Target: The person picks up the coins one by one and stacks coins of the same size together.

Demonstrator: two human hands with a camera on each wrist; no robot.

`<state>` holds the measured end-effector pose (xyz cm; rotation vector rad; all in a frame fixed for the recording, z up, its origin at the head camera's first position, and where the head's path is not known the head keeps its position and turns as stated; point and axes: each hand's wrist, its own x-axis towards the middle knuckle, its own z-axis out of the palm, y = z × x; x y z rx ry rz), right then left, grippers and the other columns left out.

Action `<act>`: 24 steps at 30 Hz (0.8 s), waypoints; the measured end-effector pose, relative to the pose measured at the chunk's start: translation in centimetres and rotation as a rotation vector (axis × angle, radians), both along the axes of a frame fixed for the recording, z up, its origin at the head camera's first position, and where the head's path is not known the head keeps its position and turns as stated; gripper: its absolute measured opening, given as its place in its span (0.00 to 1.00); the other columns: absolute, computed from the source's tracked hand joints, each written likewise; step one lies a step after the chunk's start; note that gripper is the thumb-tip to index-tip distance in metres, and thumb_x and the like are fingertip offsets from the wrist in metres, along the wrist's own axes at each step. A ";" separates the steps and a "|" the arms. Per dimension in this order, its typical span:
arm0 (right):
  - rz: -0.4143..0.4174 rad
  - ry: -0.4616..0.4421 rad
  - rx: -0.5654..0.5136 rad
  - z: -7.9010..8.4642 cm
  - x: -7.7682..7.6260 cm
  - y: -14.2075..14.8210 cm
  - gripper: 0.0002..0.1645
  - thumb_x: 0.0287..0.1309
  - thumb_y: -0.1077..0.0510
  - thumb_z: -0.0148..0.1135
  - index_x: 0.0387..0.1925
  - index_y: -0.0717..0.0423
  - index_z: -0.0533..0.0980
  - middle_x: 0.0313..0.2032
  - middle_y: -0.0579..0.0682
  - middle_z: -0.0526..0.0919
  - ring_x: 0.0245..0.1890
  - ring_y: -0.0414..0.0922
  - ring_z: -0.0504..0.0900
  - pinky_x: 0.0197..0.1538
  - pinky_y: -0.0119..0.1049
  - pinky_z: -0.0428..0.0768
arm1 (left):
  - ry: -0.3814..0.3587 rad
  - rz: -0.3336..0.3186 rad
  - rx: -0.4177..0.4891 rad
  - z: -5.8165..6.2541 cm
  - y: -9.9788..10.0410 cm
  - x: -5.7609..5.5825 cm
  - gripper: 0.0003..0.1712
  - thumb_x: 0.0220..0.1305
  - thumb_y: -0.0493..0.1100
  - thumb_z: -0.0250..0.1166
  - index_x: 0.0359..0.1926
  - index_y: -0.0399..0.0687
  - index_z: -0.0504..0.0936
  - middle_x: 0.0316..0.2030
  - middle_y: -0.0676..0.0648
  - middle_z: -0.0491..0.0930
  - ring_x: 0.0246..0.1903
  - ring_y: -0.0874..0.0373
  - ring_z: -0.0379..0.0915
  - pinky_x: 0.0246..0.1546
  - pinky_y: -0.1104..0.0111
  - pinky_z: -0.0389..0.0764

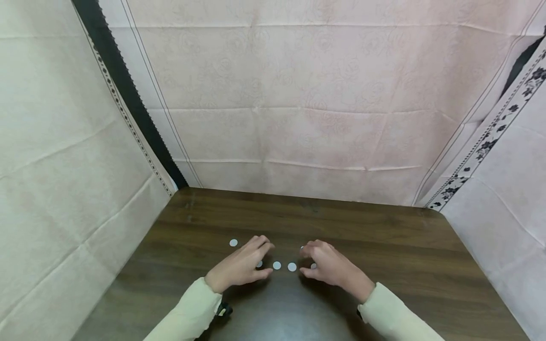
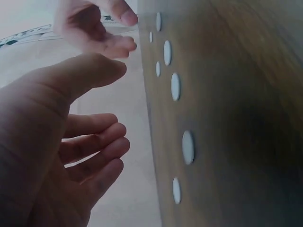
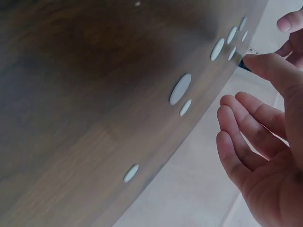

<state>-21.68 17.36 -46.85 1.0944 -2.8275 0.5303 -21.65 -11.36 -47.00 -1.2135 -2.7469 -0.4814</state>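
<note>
eight discs (image 1: 277, 265) in play here, folks, all white, all flat on the one table (image 1: 384, 265)! the right wrist view gives the full eight, the left wrist view shows seven, and from the head it's six, the rest behind the hands. four make up the near row, four more sit beyond. two hands on show: left hand (image 1: 245, 264), thumb and fingers well parted, a roomy gap, fingers loosely bent, holding nothing! right hand (image 1: 330, 266), the very same story, a broad gap and nothing in the grip! both hover above the wood, clear of every disc. from the head, one near-row disc shows in the gap of each hand, two sit between the hands, and one far disc lies out beyond the left hand's knuckles.
</note>
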 end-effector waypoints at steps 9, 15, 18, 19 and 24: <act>0.068 -0.057 0.023 -0.2 -0.8 -1.8 0.11 0.58 0.57 0.78 0.40 0.58 0.86 0.36 0.51 0.87 0.35 0.43 0.84 0.36 0.29 0.81 | -0.042 -0.016 -0.026 -1.2 2.4 -1.0 0.24 0.66 0.50 0.74 0.57 0.42 0.81 0.53 0.47 0.78 0.51 0.56 0.71 0.54 0.66 0.81; 0.067 -0.084 0.046 -0.3 -1.3 -2.4 0.09 0.56 0.59 0.79 0.36 0.58 0.85 0.33 0.50 0.85 0.32 0.39 0.82 0.34 0.28 0.80 | -0.042 -0.025 -0.068 -1.7 3.7 -1.5 0.22 0.67 0.52 0.74 0.54 0.44 0.83 0.51 0.49 0.79 0.48 0.59 0.71 0.51 0.69 0.80; 0.062 -0.102 0.057 -0.4 -1.4 -2.6 0.08 0.56 0.60 0.78 0.32 0.56 0.84 0.30 0.49 0.83 0.28 0.34 0.75 0.31 0.27 0.76 | -0.048 -0.027 -0.084 -1.9 4.2 -1.8 0.20 0.67 0.52 0.74 0.52 0.45 0.84 0.50 0.50 0.78 0.46 0.60 0.70 0.48 0.70 0.79; 0.060 -0.105 0.063 -0.4 -1.4 -2.6 0.08 0.56 0.60 0.78 0.30 0.55 0.83 0.29 0.49 0.82 0.27 0.33 0.72 0.29 0.27 0.74 | -0.053 -0.027 -0.085 -2.0 4.3 -1.8 0.19 0.67 0.52 0.74 0.51 0.46 0.84 0.49 0.51 0.78 0.46 0.60 0.70 0.48 0.70 0.78; 0.058 -0.122 0.070 -0.5 -1.5 -3.0 0.13 0.56 0.62 0.77 0.23 0.50 0.79 0.25 0.49 0.81 0.25 0.33 0.65 0.27 0.27 0.69 | -0.071 -0.034 -0.057 -2.4 4.8 -2.1 0.15 0.65 0.49 0.76 0.47 0.47 0.86 0.47 0.51 0.79 0.43 0.60 0.68 0.46 0.71 0.77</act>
